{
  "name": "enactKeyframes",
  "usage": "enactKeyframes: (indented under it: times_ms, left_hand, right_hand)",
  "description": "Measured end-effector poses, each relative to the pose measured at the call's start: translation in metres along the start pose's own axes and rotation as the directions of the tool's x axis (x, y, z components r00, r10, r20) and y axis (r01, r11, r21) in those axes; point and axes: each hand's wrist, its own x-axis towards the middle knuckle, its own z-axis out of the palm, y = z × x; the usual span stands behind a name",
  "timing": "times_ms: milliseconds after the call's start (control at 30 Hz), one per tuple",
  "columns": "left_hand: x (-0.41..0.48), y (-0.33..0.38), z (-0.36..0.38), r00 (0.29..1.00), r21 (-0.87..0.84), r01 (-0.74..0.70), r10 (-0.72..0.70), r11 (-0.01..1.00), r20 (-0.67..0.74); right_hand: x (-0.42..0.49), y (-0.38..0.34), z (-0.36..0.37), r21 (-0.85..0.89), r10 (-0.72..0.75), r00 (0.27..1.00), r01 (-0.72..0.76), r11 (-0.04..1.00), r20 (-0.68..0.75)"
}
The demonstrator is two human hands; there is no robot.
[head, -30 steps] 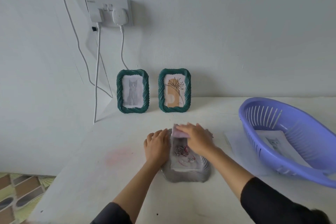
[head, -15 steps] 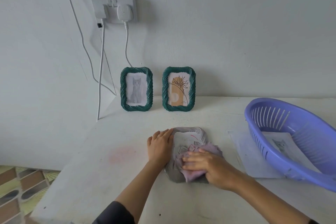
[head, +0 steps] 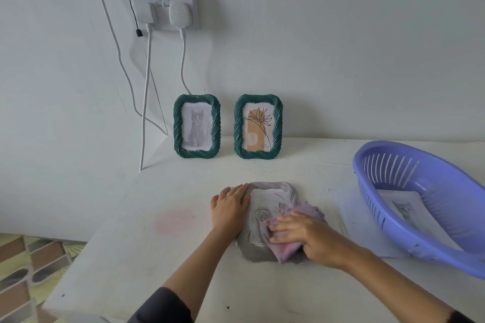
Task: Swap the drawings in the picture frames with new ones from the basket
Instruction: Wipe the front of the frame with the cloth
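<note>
A grey picture frame (head: 270,189) lies flat on the white table, a rose drawing showing under its glass. My left hand (head: 229,208) rests flat on the frame's left edge, fingers straight. My right hand (head: 308,236) presses a lilac cloth (head: 284,249) onto the lower right part of the frame, fingers lying over the cloth. Two green frames stand against the wall: the left green frame (head: 196,126) holds a cat drawing, the right green frame (head: 258,126) a flower drawing. A purple basket (head: 430,196) at the right holds a sheet with a cat drawing (head: 404,208).
A white sheet of paper (head: 354,217) lies on the table (head: 131,257) between the grey frame and the basket, partly under it. A wall socket (head: 165,8) with two white cables hangs above the green frames. The table's left edge drops to a patterned floor.
My right hand has carried the cloth from the frame's top edge down to its lower right part. My left hand has stayed on the frame's left edge.
</note>
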Motion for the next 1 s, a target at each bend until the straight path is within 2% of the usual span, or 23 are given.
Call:
enactKeyframes:
  times_ms: [67, 167, 267, 367, 433, 533, 600, 700, 767, 900, 1000]
  left_hand:
    - [0.000, 0.000, 0.000, 1.000, 0.002, -0.003, 0.003, 1.000, 0.001]
    - [0.000, 0.000, 0.001, 1.000, 0.009, -0.005, 0.005, 1.000, 0.002]
    - [0.000, 0.000, 0.001, 1.000, 0.024, -0.006, 0.006, 1.000, 0.004]
    - [0.001, 0.000, 0.000, 1.000, 0.030, -0.008, 0.007, 1.000, 0.003]
    - [0.001, 0.000, 0.000, 1.000, 0.030, -0.007, 0.007, 1.000, 0.003]
    - [0.001, 0.000, 0.000, 1.000, 0.026, -0.008, 0.008, 1.000, 0.007]
    - [0.001, 0.000, -0.001, 1.000, 0.029, -0.010, 0.010, 1.000, 0.011]
    - [0.001, 0.000, 0.000, 1.000, 0.033, -0.009, 0.008, 0.999, 0.016]
    - [0.001, 0.001, 0.000, 1.000, 0.033, 0.000, 0.000, 0.999, 0.016]
    - [0.001, 0.000, 0.000, 1.000, 0.037, 0.002, -0.002, 0.999, 0.005]
    - [0.001, -0.001, 0.000, 1.000, 0.033, 0.001, -0.002, 0.999, 0.016]
  right_hand:
    - [-0.001, 0.011, -0.010, -0.045, 0.030, 0.999, -0.032, 0.998, -0.031]
    - [0.022, 0.025, -0.018, -0.124, 0.142, 0.963, -0.174, 0.977, -0.230]
    - [0.046, 0.029, -0.007, -0.039, 0.240, 0.907, -0.269, 0.962, -0.347]
    - [0.041, 0.018, 0.006, -0.039, 0.171, 0.940, -0.191, 0.981, -0.295]
    - [0.021, 0.012, 0.006, -0.010, 0.106, 0.974, -0.110, 0.994, -0.201]
    - [-0.005, 0.017, -0.009, -0.029, 0.076, 0.993, -0.079, 0.996, -0.089]
    - [0.000, 0.025, -0.019, -0.086, 0.128, 0.981, -0.141, 0.986, -0.145]
    - [0.032, 0.029, -0.019, -0.073, 0.209, 0.923, -0.244, 0.967, -0.324]
    - [0.052, 0.027, -0.009, -0.022, 0.236, 0.916, -0.256, 0.966, -0.323]
    - [0.048, 0.003, 0.017, 0.031, 0.083, 0.983, -0.079, 0.996, -0.165]
    - [0.018, -0.006, 0.016, 0.069, -0.027, 0.999, 0.028, 0.997, -0.024]
